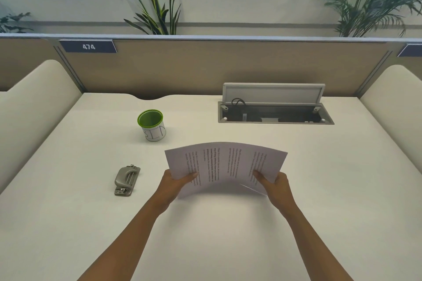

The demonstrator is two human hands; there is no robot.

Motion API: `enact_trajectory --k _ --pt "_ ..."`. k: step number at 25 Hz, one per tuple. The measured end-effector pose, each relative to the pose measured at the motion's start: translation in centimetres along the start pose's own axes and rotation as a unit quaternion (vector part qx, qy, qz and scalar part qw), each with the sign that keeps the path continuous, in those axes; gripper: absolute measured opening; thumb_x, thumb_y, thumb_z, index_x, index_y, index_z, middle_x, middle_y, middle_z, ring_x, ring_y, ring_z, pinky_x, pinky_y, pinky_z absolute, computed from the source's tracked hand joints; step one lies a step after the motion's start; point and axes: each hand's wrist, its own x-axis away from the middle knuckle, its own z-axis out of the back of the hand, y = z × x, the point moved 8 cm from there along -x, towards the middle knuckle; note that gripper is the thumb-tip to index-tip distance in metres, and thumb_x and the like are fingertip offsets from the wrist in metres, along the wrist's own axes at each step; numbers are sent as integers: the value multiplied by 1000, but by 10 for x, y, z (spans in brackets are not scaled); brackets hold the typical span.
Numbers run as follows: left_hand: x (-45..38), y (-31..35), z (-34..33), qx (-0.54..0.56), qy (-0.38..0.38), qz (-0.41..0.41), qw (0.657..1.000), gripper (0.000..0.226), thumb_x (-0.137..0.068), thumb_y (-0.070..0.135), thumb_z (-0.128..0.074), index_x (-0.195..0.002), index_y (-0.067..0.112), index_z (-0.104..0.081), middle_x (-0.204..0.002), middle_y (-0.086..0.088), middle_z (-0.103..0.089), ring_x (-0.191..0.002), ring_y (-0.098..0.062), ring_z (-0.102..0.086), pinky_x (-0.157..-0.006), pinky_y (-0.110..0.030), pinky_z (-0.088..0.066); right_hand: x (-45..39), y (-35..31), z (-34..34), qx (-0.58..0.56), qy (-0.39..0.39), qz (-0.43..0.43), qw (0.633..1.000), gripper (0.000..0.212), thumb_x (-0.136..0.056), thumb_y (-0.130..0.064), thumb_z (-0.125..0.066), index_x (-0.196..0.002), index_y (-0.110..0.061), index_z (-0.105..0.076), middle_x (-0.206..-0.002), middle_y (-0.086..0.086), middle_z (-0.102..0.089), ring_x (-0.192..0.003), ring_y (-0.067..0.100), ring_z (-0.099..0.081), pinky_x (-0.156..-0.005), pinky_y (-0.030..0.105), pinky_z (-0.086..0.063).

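A thin stack of printed white paper sheets is held above the white desk, bowed upward in the middle with the text running sideways. My left hand grips the stack's left near corner, thumb on top. My right hand grips the right near corner the same way. A grey metal hole punch lies on the desk to the left of my left hand. A small cup with a green rim stands upright beyond the punch.
A cable tray with its lid raised is set into the desk at the back right. A tan partition with a "474" label closes the far side. Cream side panels flank the desk; plants stand behind.
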Motion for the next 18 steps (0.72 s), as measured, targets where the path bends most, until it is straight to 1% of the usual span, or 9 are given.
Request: enact_trajectory --k 4,7,9,10,12,14,16,17,18 --pt "3 -9 0 7 29 13 999 40 -72 33 -85 -109 26 -74 -110 5 -78 -101 -14 -74 -79 -23 -57 -4 3 2 17 -4 -7 1000 8 -89 -29 -74 -94 -22 -74 -92 -3 -78 -89 21 -73 -73 27 -57" --pt "5 -13 -2 27 47 18 998 35 -77 26 -86 -109 22 -74 -107 3 -79 -98 -17 -75 -73 -23 -60 -5 -2 12 -9 18 5 1000 7 -86 -27 -77 -93 -27 -75 -92 -10 -79 -89 14 -75 -71 21 -57" --pt "8 -19 -8 34 66 26 997 32 -78 24 -85 -108 21 -74 -104 2 -80 -96 -19 -76 -74 -27 -60 1 2 24 -59 80 -5 995 19 -83 -25 -80 -101 -26 -74 -99 -10 -78 -90 12 -75 -76 25 -57" --pt "10 -22 -12 34 74 31 996 32 -78 25 -85 -107 21 -74 -102 2 -80 -95 -20 -76 -76 -31 -60 5 8 29 -92 117 -28 988 31 -80 -25 -82 -109 -25 -70 -106 -9 -76 -93 12 -74 -79 28 -56" --pt "13 -27 -24 45 85 42 995 32 -78 25 -85 -107 20 -74 -102 2 -80 -95 -23 -75 -81 -36 -59 15 21 30 -151 169 -84 970 59 -77 -24 -85 -129 -22 -57 -121 -3 -67 -106 17 -68 -89 34 -53" --pt "14 -25 -37 81 89 46 992 31 -80 21 -84 -109 19 -73 -106 -1 -79 -96 -23 -75 -82 -37 -58 22 28 23 -219 191 -118 950 75 -76 -19 -86 -139 -16 -44 -129 0 -59 -116 22 -61 -97 36 -49" --pt "14 -19 -51 135 86 43 986 31 -82 15 -81 -112 18 -72 -110 -4 -78 -97 -23 -75 -83 -39 -58 24 29 10 -303 188 -140 924 80 -78 -16 -85 -143 -11 -39 -134 5 -58 -122 24 -60 -102 38 -49" --pt "14 -15 -58 170 80 43 981 33 -83 12 -79 -115 17 -71 -112 -5 -78 -99 -24 -75 -85 -41 -58 25 25 2 -339 171 -146 913 78 -80 -17 -83 -144 -9 -39 -135 6 -59 -123 24 -60 -102 37 -49" --pt "14 -12 -67 206 72 44 975 35 -84 9 -78 -118 15 -69 -114 -6 -77 -102 -26 -74 -88 -43 -58 25 19 -7 -363 146 -146 909 69 -83 -19 -79 -142 -9 -45 -135 7 -62 -123 24 -61 -98 34 -51"
